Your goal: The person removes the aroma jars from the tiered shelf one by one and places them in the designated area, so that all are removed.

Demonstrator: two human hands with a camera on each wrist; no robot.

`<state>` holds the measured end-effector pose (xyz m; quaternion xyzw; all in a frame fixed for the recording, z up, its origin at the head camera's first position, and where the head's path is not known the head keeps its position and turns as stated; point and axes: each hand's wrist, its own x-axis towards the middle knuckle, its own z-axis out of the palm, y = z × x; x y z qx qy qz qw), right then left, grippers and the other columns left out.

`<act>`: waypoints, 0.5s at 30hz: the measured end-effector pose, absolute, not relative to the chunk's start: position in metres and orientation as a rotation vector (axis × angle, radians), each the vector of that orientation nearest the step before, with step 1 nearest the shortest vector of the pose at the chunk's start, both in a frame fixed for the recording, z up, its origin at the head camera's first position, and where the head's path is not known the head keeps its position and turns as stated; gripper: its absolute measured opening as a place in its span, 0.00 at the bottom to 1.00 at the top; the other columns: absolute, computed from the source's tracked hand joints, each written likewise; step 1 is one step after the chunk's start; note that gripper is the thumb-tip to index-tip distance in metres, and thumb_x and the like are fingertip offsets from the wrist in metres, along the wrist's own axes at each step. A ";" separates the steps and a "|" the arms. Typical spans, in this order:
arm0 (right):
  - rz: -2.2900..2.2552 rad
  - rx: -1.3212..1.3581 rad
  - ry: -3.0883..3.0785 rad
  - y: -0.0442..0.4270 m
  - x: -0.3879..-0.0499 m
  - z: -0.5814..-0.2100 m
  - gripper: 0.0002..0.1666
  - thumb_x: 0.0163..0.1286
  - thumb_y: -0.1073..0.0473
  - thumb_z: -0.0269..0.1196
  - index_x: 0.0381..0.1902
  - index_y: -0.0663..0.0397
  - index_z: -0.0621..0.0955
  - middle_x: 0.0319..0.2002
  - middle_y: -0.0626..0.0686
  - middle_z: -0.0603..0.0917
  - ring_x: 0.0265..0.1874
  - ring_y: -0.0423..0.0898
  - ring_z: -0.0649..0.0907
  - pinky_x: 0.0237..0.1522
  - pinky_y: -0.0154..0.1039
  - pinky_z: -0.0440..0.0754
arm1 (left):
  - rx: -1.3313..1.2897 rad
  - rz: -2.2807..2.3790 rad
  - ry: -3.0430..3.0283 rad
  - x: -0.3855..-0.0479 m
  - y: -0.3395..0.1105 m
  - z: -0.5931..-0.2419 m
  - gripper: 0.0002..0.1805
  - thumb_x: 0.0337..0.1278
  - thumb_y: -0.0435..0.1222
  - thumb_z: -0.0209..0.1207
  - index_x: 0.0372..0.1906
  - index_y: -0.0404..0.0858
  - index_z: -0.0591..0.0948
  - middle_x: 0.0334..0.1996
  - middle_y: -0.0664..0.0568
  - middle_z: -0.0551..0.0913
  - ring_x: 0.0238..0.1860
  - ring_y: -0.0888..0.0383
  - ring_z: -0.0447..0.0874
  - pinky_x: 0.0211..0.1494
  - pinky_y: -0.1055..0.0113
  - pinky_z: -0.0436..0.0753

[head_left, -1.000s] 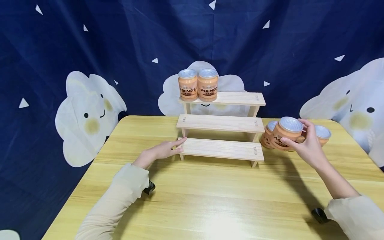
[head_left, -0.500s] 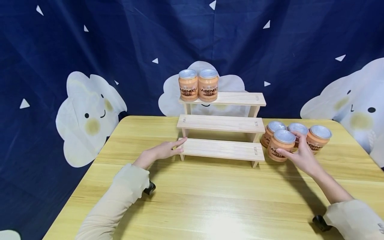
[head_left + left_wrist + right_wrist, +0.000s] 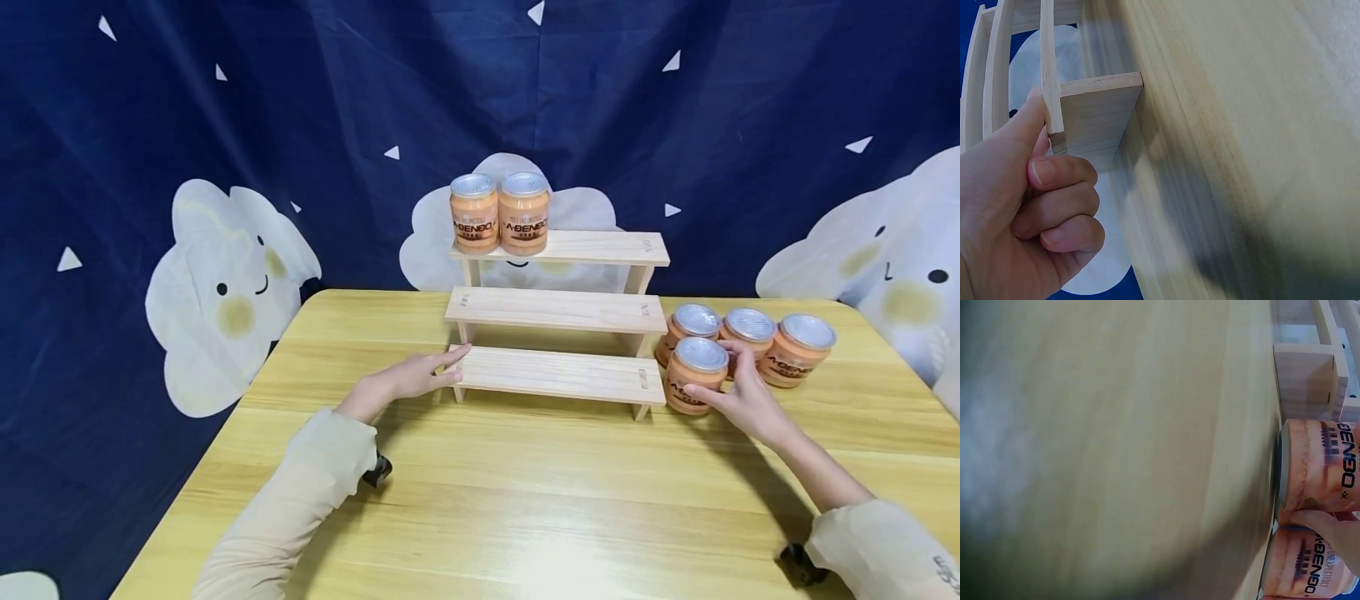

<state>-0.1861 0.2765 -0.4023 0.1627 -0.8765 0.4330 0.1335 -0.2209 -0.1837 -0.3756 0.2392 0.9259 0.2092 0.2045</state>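
My right hand [image 3: 750, 400] holds an orange jar [image 3: 692, 396] with a silver lid and dark lettering, thumb in front and fingers behind. The jar stands upright at the right end of a three-tier wooden shelf [image 3: 558, 375], apparently on the table. In the right wrist view, the held jar [image 3: 1316, 465] sits beside another jar [image 3: 1300, 562], with the thumb across it. At the shelf's left end, my left hand [image 3: 405, 379] pinches the lowest board. The left wrist view shows the board's end [image 3: 1052, 119] at the fingertips and the other fingers curled below.
Two matching jars, a left one [image 3: 475, 218] and a right one [image 3: 524, 218], stand on the top tier's left half. Behind the held jar are three more: left [image 3: 670, 340], middle [image 3: 763, 343] and right [image 3: 791, 360]. A blue curtain [image 3: 360, 92] hangs behind the table [image 3: 480, 492].
My right hand has brought the jar down and slightly left, toward the shelf's right end, in front of the other jars. The left hand keeps its place on the shelf.
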 end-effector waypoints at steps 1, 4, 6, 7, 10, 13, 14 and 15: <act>1.250 0.454 -2.548 0.276 -0.186 -0.402 0.42 0.53 0.71 0.66 0.56 0.75 0.53 0.46 0.71 0.69 0.39 0.20 0.65 0.39 0.14 0.62 | 0.666 0.581 2.583 -0.221 -0.184 -0.376 0.33 0.68 0.49 0.42 0.72 0.49 0.47 0.69 0.45 0.54 0.64 0.39 0.58 0.67 0.49 0.57; 1.246 0.412 -2.566 0.276 -0.186 -0.401 0.43 0.52 0.70 0.67 0.56 0.75 0.53 0.45 0.72 0.70 0.38 0.19 0.64 0.37 0.15 0.63 | 0.681 0.583 2.591 -0.221 -0.183 -0.377 0.32 0.68 0.50 0.42 0.72 0.48 0.47 0.69 0.45 0.55 0.64 0.40 0.59 0.67 0.49 0.58; 1.247 0.401 -2.578 0.276 -0.186 -0.400 0.43 0.52 0.70 0.67 0.57 0.74 0.53 0.46 0.71 0.69 0.38 0.19 0.64 0.37 0.14 0.63 | 0.696 0.582 2.595 -0.221 -0.183 -0.377 0.32 0.68 0.49 0.41 0.72 0.47 0.48 0.68 0.45 0.55 0.64 0.40 0.60 0.67 0.50 0.58; 1.252 0.406 -2.583 0.276 -0.187 -0.400 0.43 0.52 0.70 0.67 0.57 0.74 0.53 0.46 0.72 0.69 0.38 0.19 0.64 0.37 0.15 0.63 | 0.696 0.581 2.596 -0.221 -0.183 -0.377 0.32 0.68 0.49 0.41 0.72 0.47 0.48 0.68 0.45 0.56 0.64 0.40 0.60 0.67 0.50 0.58; 1.256 0.419 -2.592 0.276 -0.188 -0.401 0.44 0.51 0.71 0.68 0.57 0.75 0.52 0.47 0.71 0.68 0.38 0.18 0.64 0.37 0.14 0.63 | 0.685 0.590 2.590 -0.220 -0.183 -0.377 0.32 0.68 0.49 0.41 0.72 0.47 0.47 0.68 0.44 0.55 0.64 0.40 0.59 0.67 0.50 0.58; 1.257 0.423 -2.598 0.276 -0.189 -0.402 0.45 0.49 0.72 0.68 0.56 0.75 0.52 0.47 0.71 0.67 0.37 0.18 0.64 0.36 0.14 0.63 | 0.678 0.602 2.584 -0.220 -0.183 -0.376 0.32 0.68 0.49 0.41 0.72 0.46 0.47 0.69 0.44 0.54 0.64 0.39 0.58 0.67 0.49 0.57; 1.256 0.421 -2.602 0.276 -0.190 -0.402 0.45 0.49 0.72 0.68 0.56 0.75 0.52 0.47 0.71 0.66 0.37 0.19 0.64 0.36 0.14 0.63 | 0.676 0.605 2.583 -0.219 -0.184 -0.376 0.32 0.68 0.49 0.41 0.72 0.46 0.47 0.69 0.44 0.54 0.64 0.39 0.58 0.67 0.49 0.57; 1.256 0.418 -2.605 0.276 -0.190 -0.402 0.45 0.49 0.72 0.68 0.56 0.75 0.52 0.47 0.71 0.66 0.36 0.19 0.64 0.36 0.14 0.63 | 0.674 0.608 2.582 -0.219 -0.184 -0.376 0.32 0.68 0.49 0.41 0.72 0.46 0.47 0.69 0.44 0.54 0.64 0.39 0.58 0.67 0.49 0.57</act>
